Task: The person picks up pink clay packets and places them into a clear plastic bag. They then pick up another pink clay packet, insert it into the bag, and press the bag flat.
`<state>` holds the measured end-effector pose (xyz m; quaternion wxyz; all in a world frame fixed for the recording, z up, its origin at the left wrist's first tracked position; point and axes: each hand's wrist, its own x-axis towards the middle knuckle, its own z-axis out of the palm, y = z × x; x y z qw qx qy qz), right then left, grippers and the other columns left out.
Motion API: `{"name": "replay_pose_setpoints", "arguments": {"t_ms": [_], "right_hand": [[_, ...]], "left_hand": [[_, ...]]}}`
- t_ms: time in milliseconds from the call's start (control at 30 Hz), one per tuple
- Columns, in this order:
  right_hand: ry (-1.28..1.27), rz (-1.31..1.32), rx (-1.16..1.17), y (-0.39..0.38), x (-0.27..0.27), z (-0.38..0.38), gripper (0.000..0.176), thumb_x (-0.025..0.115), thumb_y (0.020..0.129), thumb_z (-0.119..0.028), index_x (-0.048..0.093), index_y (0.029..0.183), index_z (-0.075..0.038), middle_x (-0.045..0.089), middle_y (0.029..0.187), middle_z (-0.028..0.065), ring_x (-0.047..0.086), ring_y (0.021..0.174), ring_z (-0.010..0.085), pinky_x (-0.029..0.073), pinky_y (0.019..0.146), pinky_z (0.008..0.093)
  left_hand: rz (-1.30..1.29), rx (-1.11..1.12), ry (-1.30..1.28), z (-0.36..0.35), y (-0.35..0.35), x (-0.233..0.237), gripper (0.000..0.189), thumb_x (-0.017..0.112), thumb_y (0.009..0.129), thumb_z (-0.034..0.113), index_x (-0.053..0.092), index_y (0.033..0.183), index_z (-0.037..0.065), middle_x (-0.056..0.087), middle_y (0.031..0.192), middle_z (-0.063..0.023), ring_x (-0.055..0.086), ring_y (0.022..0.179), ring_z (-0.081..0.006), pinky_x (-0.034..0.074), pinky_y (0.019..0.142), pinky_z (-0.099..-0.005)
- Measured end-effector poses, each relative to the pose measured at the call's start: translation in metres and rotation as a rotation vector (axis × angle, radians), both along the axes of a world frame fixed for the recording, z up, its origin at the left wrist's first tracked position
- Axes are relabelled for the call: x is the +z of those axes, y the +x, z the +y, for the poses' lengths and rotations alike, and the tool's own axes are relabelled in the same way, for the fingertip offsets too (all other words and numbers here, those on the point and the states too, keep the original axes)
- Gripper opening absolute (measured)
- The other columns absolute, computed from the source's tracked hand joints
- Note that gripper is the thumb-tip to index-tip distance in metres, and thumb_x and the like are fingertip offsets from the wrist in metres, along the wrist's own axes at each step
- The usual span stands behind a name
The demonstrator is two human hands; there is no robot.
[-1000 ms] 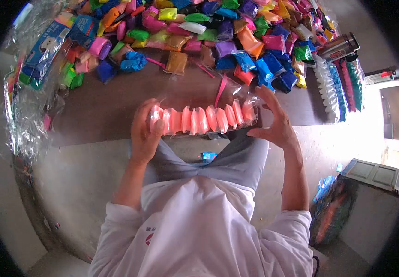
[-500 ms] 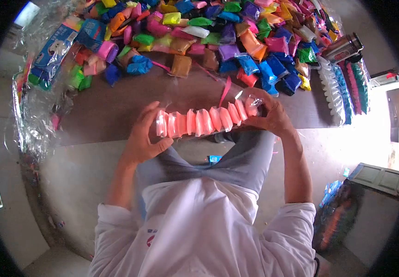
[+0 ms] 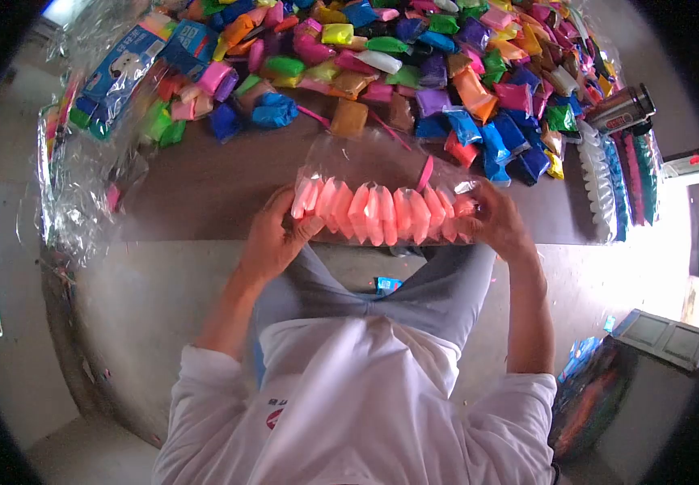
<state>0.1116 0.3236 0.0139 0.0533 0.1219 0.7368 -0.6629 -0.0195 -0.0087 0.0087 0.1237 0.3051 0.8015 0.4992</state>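
A clear plastic bag holding a row of several coral-pink packets (image 3: 382,212) spans the space between my two hands, at the table's near edge. My left hand (image 3: 278,234) grips the row's left end, thumb in front and fingers behind. The right end is pinched by my right hand (image 3: 499,222), its thumb against the last packets. Loose clear film of the bag rises above the packets onto the brown table (image 3: 212,182). A pink strip (image 3: 425,172) shows at the film, behind the packets.
Many colourful packets (image 3: 349,117) are heaped across the table's far side. Printed blue packaging (image 3: 123,69) and crumpled clear film (image 3: 95,194) lie at left. A dark cylindrical container (image 3: 620,109) and filled rows of white (image 3: 597,182) and teal packets (image 3: 647,178) are at right.
The pink packets now lean and fan differently, and more clear film shows above them. My left thumb has moved onto the row's left end. The whole view has shifted slightly.
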Motion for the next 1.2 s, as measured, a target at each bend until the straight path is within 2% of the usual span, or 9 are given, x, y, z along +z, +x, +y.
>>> {"name": "replay_pose_setpoints", "arguments": {"t_ms": [167,233,433,533,600,700,833,1033,1200], "right_hand": [[-0.129,0.015,-0.07,0.001,0.0,-0.017,0.051,0.076,0.08,-0.019,0.05,0.12,0.001,0.059,0.091,0.0018,0.056,0.077,0.007,0.048,0.066,0.0228],[-0.116,-0.014,-0.07,0.0,-0.002,-0.021,0.051,0.076,0.08,-0.023,0.052,0.12,-0.001,0.059,0.092,0.0013,0.054,0.081,0.0068,0.047,0.071,0.0233],[0.063,0.068,-0.148,-0.006,-0.007,-0.026,0.053,0.073,0.081,-0.018,0.049,0.124,0.001,0.059,0.093,0.0025,0.057,0.077,0.0074,0.049,0.066,0.022],[-0.023,0.105,-0.166,-0.005,0.001,-0.025,0.055,0.072,0.081,-0.02,0.049,0.125,0.003,0.061,0.101,0.0063,0.059,0.089,0.013,0.049,0.078,0.0278],[0.186,0.38,-0.416,-0.002,-0.002,-0.022,0.057,0.073,0.08,-0.023,0.05,0.125,0.002,0.06,0.113,0.0119,0.057,0.104,0.0198,0.045,0.091,0.0342],[0.537,0.547,-0.457,0.009,0.021,-0.034,0.058,0.073,0.078,-0.022,0.05,0.126,0.002,0.056,0.123,0.0145,0.052,0.115,0.0228,0.039,0.099,0.0368],[0.812,0.369,0.052,-0.017,0.045,-0.056,0.079,0.082,0.06,-0.022,0.049,0.128,0.0,0.053,0.128,0.0175,0.051,0.119,0.0338,0.038,0.103,0.042],[0.913,0.382,0.232,-0.05,0.031,-0.056,0.093,0.087,0.049,-0.032,0.049,0.129,-0.003,0.054,0.126,0.0189,0.049,0.119,0.0375,0.036,0.104,0.0447],[1.035,0.253,0.343,-0.052,0.032,-0.053,0.094,0.088,0.049,-0.032,0.048,0.13,-0.004,0.055,0.125,0.0187,0.049,0.121,0.0372,0.037,0.103,0.0443]], "left_hand": [[-0.121,0.077,-0.148,-0.01,-0.012,0.001,0.046,0.066,0.085,0.041,0.062,0.109,0.001,0.061,0.111,-0.0167,0.058,0.107,-0.0306,0.045,0.09,-0.0358],[0.175,0.117,-0.071,-0.013,-0.019,-0.006,0.047,0.066,0.085,0.042,0.064,0.109,0.002,0.061,0.112,-0.0171,0.058,0.108,-0.0306,0.045,0.091,-0.0369],[0.241,0.109,-0.084,-0.01,-0.032,-0.013,0.049,0.066,0.085,0.041,0.063,0.112,0.0,0.06,0.115,-0.0186,0.056,0.111,-0.0322,0.043,0.094,-0.0378],[0.214,0.134,-0.064,-0.01,-0.033,-0.016,0.049,0.066,0.085,0.04,0.062,0.112,-0.001,0.059,0.116,-0.0198,0.055,0.112,-0.0329,0.043,0.094,-0.0375],[0.187,0.137,-0.036,-0.01,-0.031,-0.014,0.049,0.066,0.085,0.04,0.062,0.112,-0.001,0.058,0.117,-0.02,0.055,0.112,-0.0328,0.043,0.094,-0.0376],[0.17,0.153,-0.02,-0.011,-0.031,-0.017,0.049,0.066,0.085,0.04,0.062,0.112,-0.001,0.058,0.117,-0.0198,0.056,0.111,-0.0321,0.043,0.094,-0.0376],[0.156,0.194,-0.004,-0.006,-0.029,-0.02,0.048,0.066,0.085,0.041,0.063,0.11,0.0,0.059,0.116,-0.0183,0.056,0.11,-0.0306,0.043,0.094,-0.0368],[0.127,0.224,0.022,-0.008,-0.027,-0.022,0.045,0.066,0.085,0.039,0.064,0.107,0.0,0.06,0.114,-0.0175,0.056,0.11,-0.0295,0.043,0.094,-0.0364],[0.187,0.234,0.039,-0.004,-0.027,-0.022,0.044,0.066,0.084,0.038,0.065,0.107,0.0,0.061,0.112,-0.018,0.057,0.108,-0.0303,0.044,0.092,-0.0366]]}}
